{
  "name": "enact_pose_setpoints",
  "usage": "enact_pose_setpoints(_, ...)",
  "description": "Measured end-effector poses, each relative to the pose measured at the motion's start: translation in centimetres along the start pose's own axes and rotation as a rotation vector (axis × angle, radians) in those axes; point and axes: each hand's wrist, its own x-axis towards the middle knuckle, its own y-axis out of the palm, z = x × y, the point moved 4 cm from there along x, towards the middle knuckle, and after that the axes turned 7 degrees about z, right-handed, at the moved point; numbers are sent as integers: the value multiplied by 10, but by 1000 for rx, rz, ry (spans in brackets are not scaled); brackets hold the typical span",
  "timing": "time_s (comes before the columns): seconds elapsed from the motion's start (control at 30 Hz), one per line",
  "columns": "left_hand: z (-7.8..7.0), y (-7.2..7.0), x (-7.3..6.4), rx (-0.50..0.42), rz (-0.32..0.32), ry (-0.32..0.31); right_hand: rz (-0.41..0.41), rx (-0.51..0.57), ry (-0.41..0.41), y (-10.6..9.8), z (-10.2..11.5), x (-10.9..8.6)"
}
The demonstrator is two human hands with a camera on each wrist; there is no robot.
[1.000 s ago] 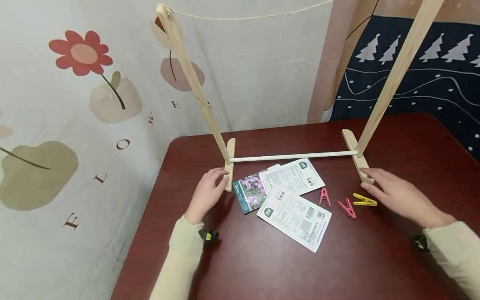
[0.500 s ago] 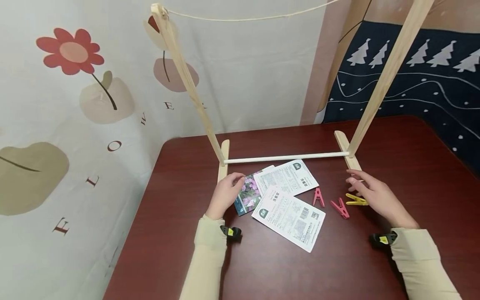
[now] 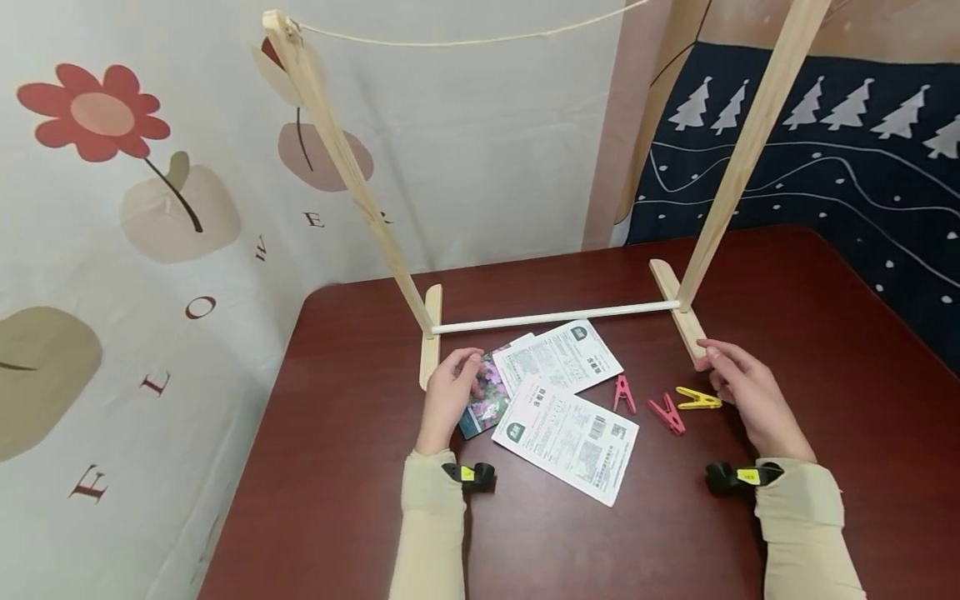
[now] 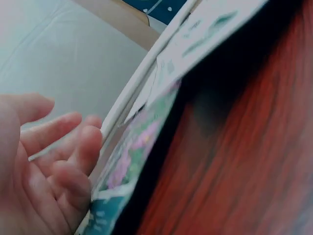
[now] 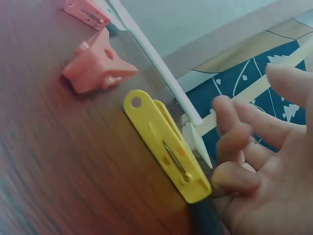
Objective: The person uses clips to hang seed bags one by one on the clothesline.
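My left hand point(image 3: 448, 400) hovers by the left edge of a seed packet with pink flowers on its front point(image 3: 487, 400), its fingers loosely bent and holding nothing. Two white printed packets, a rear one point(image 3: 558, 354) and a front one point(image 3: 570, 437), overlap it. Beside the right end of a wooden rack, my right hand point(image 3: 753, 396) has loosely bent fingers with nothing between them. Its fingertips overlap the rack's right foot point(image 3: 678, 312) in the head view. Close to those fingers lies a yellow clothespin point(image 5: 166, 147); two pink clothespins point(image 3: 624, 394) lie to its left.
The rack has two tall wooden posts, the left one point(image 3: 352, 175) and the right one point(image 3: 750, 158). A white rod point(image 3: 555, 318) joins them low down, and a sagging cord point(image 3: 465, 42) hangs on top. Printed cloth point(image 3: 480, 150) backs the dark red table point(image 3: 562, 550).
The left hand has moved from the rack's left foot rightward to the flower packet. The right hand has shifted slightly, staying near the right foot. The head view has turned a little right.
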Motion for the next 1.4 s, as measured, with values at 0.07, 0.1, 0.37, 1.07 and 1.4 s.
enact_pose_setpoints(0.07, 3, -1, 3, -35, 41, 3, -17, 44, 18, 3, -1, 0)
enact_pose_setpoints(0.1, 5, 0, 3, -44, 67, -6, -17, 49, 21, 4, -2, 0)
enact_pose_setpoints(0.37, 20, 2, 5, -148, 219, -81, 48, 257, -57, 14, -8, 3)
enact_pose_setpoints(1.07, -27, 21, -4, 578, 438, 39, 381, -111, 95, -1, -15, 15)
enact_pose_setpoints(1.4, -31, 41, -13, 762, 365, -42, 383, -415, 55, 10, -5, 6)
